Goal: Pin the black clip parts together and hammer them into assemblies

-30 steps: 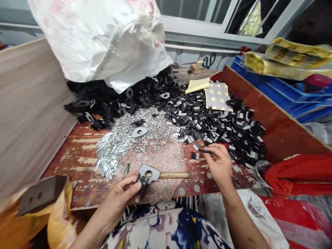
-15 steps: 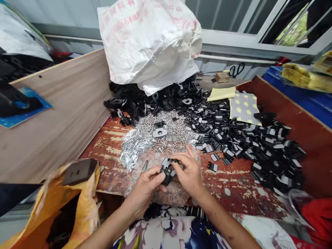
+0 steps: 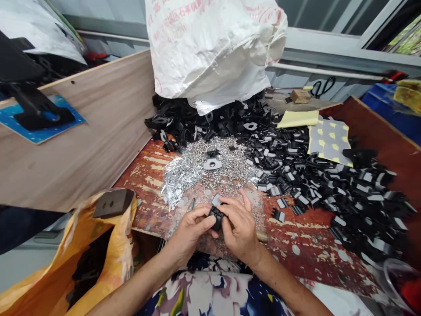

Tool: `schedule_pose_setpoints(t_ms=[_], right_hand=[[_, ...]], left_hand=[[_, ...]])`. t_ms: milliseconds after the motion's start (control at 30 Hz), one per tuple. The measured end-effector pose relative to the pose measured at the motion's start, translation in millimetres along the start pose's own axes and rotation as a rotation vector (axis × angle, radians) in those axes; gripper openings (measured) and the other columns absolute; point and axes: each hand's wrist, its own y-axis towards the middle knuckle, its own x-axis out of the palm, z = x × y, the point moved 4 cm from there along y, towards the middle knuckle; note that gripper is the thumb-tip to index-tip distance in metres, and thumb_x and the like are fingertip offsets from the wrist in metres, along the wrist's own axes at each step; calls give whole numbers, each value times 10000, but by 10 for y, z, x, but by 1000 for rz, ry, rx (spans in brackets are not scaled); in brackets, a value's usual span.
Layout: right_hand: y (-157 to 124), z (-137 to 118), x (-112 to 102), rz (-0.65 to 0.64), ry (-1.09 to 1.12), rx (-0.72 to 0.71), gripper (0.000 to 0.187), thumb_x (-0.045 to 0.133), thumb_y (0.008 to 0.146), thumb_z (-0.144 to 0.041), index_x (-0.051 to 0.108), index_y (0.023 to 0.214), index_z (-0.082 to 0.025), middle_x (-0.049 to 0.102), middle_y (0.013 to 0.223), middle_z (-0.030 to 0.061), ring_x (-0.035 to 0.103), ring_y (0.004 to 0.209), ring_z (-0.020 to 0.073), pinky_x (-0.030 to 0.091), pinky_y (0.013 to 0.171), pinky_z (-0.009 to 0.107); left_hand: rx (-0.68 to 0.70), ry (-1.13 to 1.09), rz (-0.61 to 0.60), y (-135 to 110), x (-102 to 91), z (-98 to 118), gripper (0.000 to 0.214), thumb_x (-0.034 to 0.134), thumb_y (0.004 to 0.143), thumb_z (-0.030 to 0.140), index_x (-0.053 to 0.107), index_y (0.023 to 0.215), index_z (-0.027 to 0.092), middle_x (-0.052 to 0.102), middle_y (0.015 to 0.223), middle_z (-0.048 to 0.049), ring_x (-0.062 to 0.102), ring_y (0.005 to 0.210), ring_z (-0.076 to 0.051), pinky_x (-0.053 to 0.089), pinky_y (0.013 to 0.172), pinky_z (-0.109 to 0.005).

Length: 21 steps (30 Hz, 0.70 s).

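Between both hands is a small black plastic clip (image 3: 216, 218) with a grey pad at its far end. My left hand (image 3: 194, 226) is closed, pinching the clip from the left between thumb and fingers. My right hand (image 3: 239, 226) grips it from the other side, its fingertips on top and partly covering it. Just beyond lies a heap of shiny metal pins (image 3: 184, 169). A black piece with a grey oval pad (image 3: 212, 165) rests on that heap. Left of the hands is a thin green-handled tool (image 3: 191, 204).
Many small black clips with grey pads (image 3: 296, 184) spread across the right side. A white woven sack (image 3: 213, 57) stands behind black parts. A wooden board (image 3: 108, 109) borders the left. A yellow bag (image 3: 121, 250) hangs at front left. A sheet of grey pads (image 3: 329, 140) lies back right.
The view has shifted, so the scene sits further right. The clip has been turned in the hands, and the right fingers have closed over it from above.
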Motion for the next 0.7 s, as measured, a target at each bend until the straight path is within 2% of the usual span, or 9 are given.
schedule_pose_setpoints(t_ms=[100,200,267,300,367,467,533,600,700], right_hand=[[-80,61,91,-146,216,159,297,498,935,-111,660,1134,-260,773,1060,27,723,1052,210,331,1213,538],[-97,120,217,-280,450,338,272,490,954,-138,666,1123,-259,772,1020,1,727,949,180,336,1214,486],[-3,122,301,-398,505,341,294,499,937,-117,684,1112,-262,772,983,-12,713,923,174,381,1171,460],[77,123,344,-468,492,309,311,502,925,-102,701,1099,-267,770,964,-15,702,914,175,430,1113,442],[281,172,412,-544,338,229,335,501,921,-83,735,1064,-276,759,904,-13,670,877,181,488,975,413],[586,366,471,-459,-125,74,267,530,954,-118,746,1059,-233,740,909,46,618,883,220,456,908,432],[678,529,531,-452,-350,-86,219,584,959,-168,725,1122,-203,726,1064,101,585,986,261,431,899,433],[687,738,565,-476,-433,-200,226,607,959,-184,712,1156,-220,703,1163,99,560,1031,263,422,867,393],[705,1122,460,-376,-497,-146,204,535,998,-176,727,1050,-223,699,1033,78,558,940,230,416,824,346]], left_hand=[[20,113,36,-17,-113,1,253,802,816,425,794,838,172,524,1128,-59,581,643,-76,545,566,-227],[53,221,63,-74,-243,56,283,796,815,435,776,786,154,436,1421,-98,578,640,-65,534,532,-242],[57,228,74,-139,-346,83,305,784,825,440,756,740,148,420,1483,-99,558,653,-70,500,505,-229],[55,212,89,-177,-408,88,296,785,825,439,755,747,154,477,1424,-99,540,649,-72,477,497,-217],[56,160,156,-259,-554,82,268,796,818,432,756,781,170,597,1142,-71,492,617,-71,431,504,-195],[46,79,276,-371,-756,53,272,826,795,429,738,798,171,553,796,1,464,587,-73,395,549,-179],[27,43,310,-424,-834,37,302,845,774,440,722,788,163,548,759,10,482,594,-78,409,584,-187],[11,17,317,-459,-869,27,323,863,752,443,711,778,159,564,783,2,506,616,-89,426,597,-197],[-27,-24,311,-488,-885,-3,330,880,735,435,702,770,160,578,815,-6,524,627,-96,443,593,-205]])
